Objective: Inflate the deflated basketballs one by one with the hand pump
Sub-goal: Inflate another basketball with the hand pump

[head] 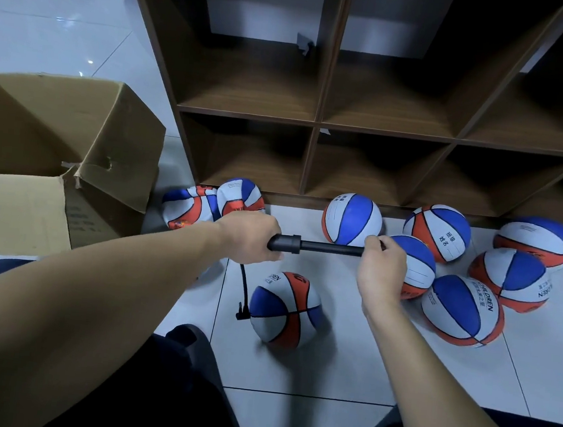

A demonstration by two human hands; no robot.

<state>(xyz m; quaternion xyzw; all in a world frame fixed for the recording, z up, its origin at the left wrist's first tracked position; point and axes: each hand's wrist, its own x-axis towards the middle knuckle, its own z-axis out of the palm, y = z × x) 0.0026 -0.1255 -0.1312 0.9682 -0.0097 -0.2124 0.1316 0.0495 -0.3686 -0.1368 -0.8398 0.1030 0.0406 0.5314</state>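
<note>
A black hand pump is held level above the tiled floor. My left hand grips its barrel, and my right hand grips the handle end with the rod drawn out. A thin black hose hangs from the barrel down to the left side of a red, white and blue basketball on the floor between my knees. Two crumpled, deflated balls lie against the shelf at the left. Several rounder balls sit grouped to the right.
A brown wooden cubby shelf with bare compartments stands directly ahead. An open cardboard box sits at the left. My dark-clothed knees frame the bottom of the view on the white tile floor.
</note>
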